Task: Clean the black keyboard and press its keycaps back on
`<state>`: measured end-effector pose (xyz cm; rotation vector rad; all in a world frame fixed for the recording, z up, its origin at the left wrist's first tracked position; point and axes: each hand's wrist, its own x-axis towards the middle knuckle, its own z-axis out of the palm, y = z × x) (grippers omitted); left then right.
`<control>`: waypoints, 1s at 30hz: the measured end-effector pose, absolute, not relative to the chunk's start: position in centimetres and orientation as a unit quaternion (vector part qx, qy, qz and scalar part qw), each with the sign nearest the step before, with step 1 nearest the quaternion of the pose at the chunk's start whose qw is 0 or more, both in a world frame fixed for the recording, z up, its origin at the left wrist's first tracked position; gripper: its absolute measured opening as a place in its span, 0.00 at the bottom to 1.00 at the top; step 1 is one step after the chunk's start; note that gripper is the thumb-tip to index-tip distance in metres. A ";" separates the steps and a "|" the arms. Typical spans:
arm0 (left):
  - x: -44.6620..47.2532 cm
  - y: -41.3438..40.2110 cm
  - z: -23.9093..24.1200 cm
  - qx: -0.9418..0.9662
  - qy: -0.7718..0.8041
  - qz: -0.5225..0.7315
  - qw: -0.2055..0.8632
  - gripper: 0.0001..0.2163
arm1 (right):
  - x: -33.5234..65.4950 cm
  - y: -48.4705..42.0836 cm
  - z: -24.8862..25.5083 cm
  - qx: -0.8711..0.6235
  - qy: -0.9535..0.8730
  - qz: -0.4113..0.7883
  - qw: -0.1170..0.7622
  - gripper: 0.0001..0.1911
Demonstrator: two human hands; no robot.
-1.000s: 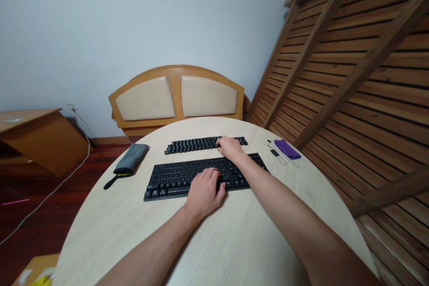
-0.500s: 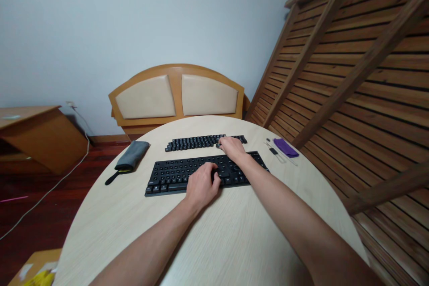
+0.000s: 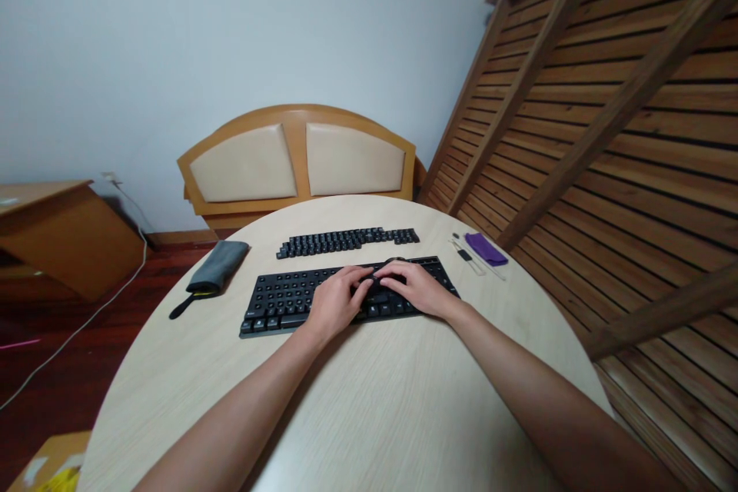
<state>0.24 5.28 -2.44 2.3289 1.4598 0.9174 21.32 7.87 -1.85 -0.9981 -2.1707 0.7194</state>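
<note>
A black keyboard (image 3: 277,301) lies across the middle of a round pale wooden table (image 3: 374,415). Behind it sits a row of loose black keycaps (image 3: 340,241). My right hand (image 3: 416,286) is over the keyboard's right half, its fingers pinched on a small dark keycap (image 3: 375,282). My left hand (image 3: 334,300) rests on the keys just left of it. The left fingers are curled, their tips meet the right hand's at the same spot, and what they grip is hidden.
A grey pouch (image 3: 219,267) and a black-handled tool (image 3: 180,308) lie left of the keyboard. A purple cloth (image 3: 485,248) and small tools (image 3: 464,254) lie right of it. Beyond stand a padded headboard (image 3: 297,161), a slatted wooden frame (image 3: 611,131) and a wooden desk (image 3: 51,234).
My right hand has drawn back from the row of loose keycaps to the keyboard and met my left hand. My left hand has shifted slightly forward on the keys.
</note>
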 end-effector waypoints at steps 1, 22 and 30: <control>0.1 5.4 -2.5 0.801 0.498 0.310 0.122 0.11 | 21.3 7.8 -2.0 -0.378 -0.821 0.276 0.325 0.10; -0.1 5.2 -2.9 0.813 0.479 0.296 0.151 0.09 | 21.3 7.9 -2.7 -0.366 -0.826 0.261 0.341 0.08; -0.1 5.2 -3.2 0.817 0.476 0.291 0.146 0.07 | 21.3 7.8 -3.0 -0.347 -0.840 0.246 0.336 0.08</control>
